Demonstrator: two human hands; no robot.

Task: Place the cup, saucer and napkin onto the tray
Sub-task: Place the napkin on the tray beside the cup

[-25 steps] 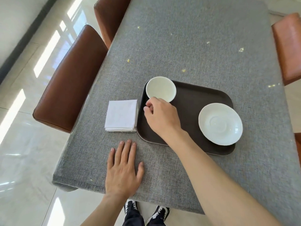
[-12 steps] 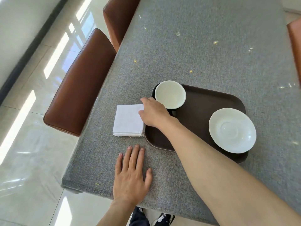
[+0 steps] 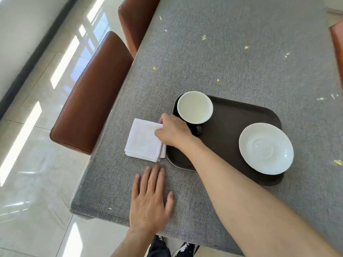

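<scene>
Pinching at the near corner of the folded napkin (image 3: 143,140), the right hand (image 3: 173,131) curls narrow over the cloth's tray-side edge; whether the fingertips have a real hold on the cloth cannot be told, since the knuckles hide them. The napkin lies on the bench (image 3: 241,52) just beside that hand, touching the rim of the tray (image 3: 232,130). The cup (image 3: 194,107) stands on the tray just beyond the hand, its dark handle right beside the wrist, and the saucer (image 3: 266,148) sits well off toward the forearm's far side. The left hand (image 3: 150,199) rests flat and spread on the bench, holding nothing.

The likely trouble: grasping only the top layer would let the folds fall open as the cloth lifts. A careless swing of the wrist could also knock the cup's handle and tip or shove it.
</scene>
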